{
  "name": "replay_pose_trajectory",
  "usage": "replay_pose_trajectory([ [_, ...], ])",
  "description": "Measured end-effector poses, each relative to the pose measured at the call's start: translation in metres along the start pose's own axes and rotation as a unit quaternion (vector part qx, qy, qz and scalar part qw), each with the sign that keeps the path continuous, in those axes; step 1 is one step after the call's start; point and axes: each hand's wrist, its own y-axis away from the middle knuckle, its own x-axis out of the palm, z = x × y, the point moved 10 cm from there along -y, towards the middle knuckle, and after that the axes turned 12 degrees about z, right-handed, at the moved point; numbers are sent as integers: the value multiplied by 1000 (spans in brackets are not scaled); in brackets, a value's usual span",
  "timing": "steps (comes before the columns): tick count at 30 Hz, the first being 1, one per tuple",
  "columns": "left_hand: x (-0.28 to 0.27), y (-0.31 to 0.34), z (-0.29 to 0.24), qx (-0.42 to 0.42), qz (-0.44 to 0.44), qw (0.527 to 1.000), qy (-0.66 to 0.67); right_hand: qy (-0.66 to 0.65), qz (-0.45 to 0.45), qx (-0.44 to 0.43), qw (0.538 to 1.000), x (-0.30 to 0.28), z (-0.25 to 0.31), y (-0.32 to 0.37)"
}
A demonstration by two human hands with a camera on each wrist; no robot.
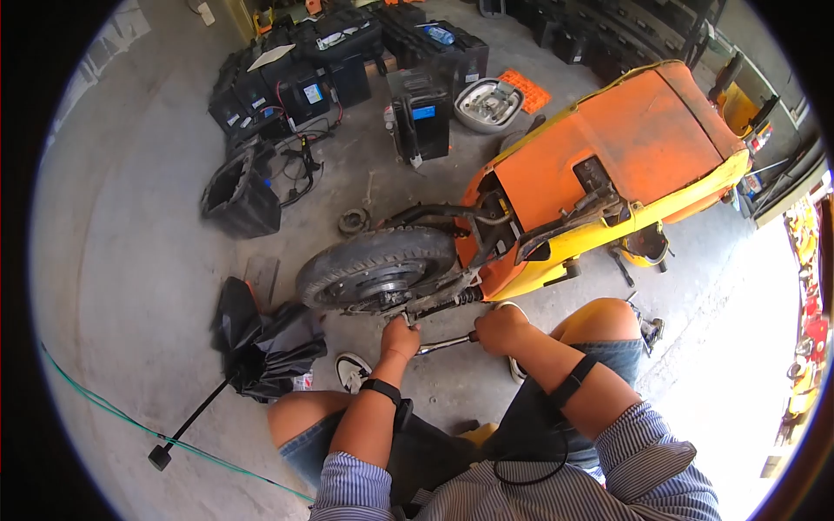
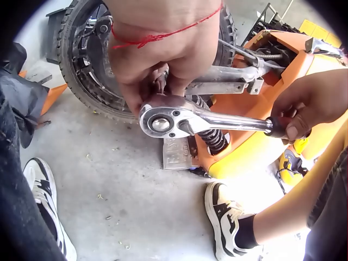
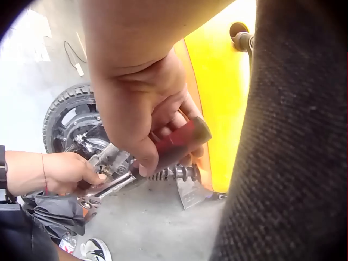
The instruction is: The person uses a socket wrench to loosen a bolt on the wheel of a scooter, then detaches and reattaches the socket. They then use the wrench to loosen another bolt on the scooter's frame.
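Right hand wrapped round ratchet handle; left hand fingers curled on its head. Plate stamping illegible.

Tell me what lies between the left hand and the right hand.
The chrome shaft of the ratchet wrench spans the gap, left hand at its head, right hand gripping its handle; the left wrist view shows it.

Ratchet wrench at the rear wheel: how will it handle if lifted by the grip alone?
Likely rigid: the ratchet wrench is one polished metal bar. Probably head-heavy, since the bulky drive head sits far from the grip the right hand holds. Bare shank looks slick.
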Motion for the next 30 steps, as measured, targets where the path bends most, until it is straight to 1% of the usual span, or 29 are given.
replay_pose_trajectory([
  [2,-3,2,-6,-3,-7,1000,-8,1,-17,3,1000,-8,-7,1],
  [4,-7,4,-9,-3,-22,1000,-16,-3,-76,13,997,-7,-18,-7],
  [6,-2,2,-5,-34,12,999,26,7,-94,12,995,-6,-18,-14],
  [8,-10,5,-13,-26,6,1000,3,21,-60,4,998,2,-12,-15],
  [9,-9,7,-12,-33,14,999,-19,22,-68,8,997,1,-11,-13],
  [11,-11,6,-13,-27,0,1000,-15,11,-79,-18,997,2,-5,-11],
  [14,-4,3,-8,-20,-12,1000,-4,-10,-90,-7,996,-1,-5,-1],
  [16,-9,3,-10,-13,-45,999,-1,-9,-86,0,996,-4,-3,4],
  [21,-7,3,-10,-24,-35,999,-10,13,-65,2,998,-11,6,16],
  [23,-9,3,-13,-23,-32,999,-14,24,-18,8,1000,-13,9,21],
  [26,-6,-2,-12,-9,-38,999,-21,31,-20,9,999,-14,9,21],
  [30,-4,0,-9,-28,-49,998,-4,71,-22,-8,997,-20,19,29],
])
